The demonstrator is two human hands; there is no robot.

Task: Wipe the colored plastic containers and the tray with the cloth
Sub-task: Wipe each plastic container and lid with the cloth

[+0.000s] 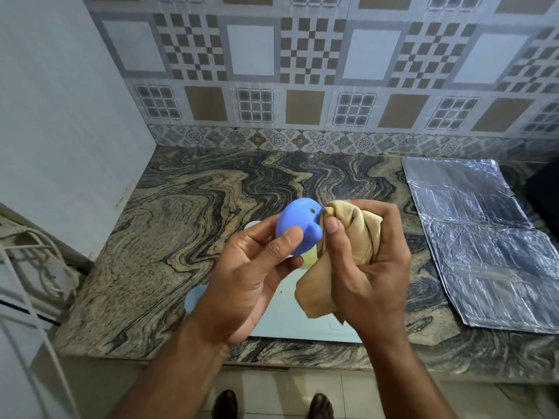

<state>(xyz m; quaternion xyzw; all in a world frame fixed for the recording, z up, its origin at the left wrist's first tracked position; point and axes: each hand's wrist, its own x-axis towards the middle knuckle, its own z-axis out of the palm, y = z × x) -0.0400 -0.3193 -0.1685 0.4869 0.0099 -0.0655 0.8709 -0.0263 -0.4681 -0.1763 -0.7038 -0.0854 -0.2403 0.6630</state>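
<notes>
A blue container (298, 226) is being held above the white tray (302, 322) on the bench (169, 237), the left hand (251, 276) grip pinching it. The beige cloth (357, 234), bunched in the closed right hand (367, 264) grip, is being pressed against the container's side.

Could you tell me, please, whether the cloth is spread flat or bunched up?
Bunched up: the cloth is gathered in the right hand, one end dangling below.

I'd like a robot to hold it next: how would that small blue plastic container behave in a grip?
The small blue plastic container is probably light and rigid: the left hand holds it by the fingertips. Its rounded, smooth body may slip or roll.
</notes>
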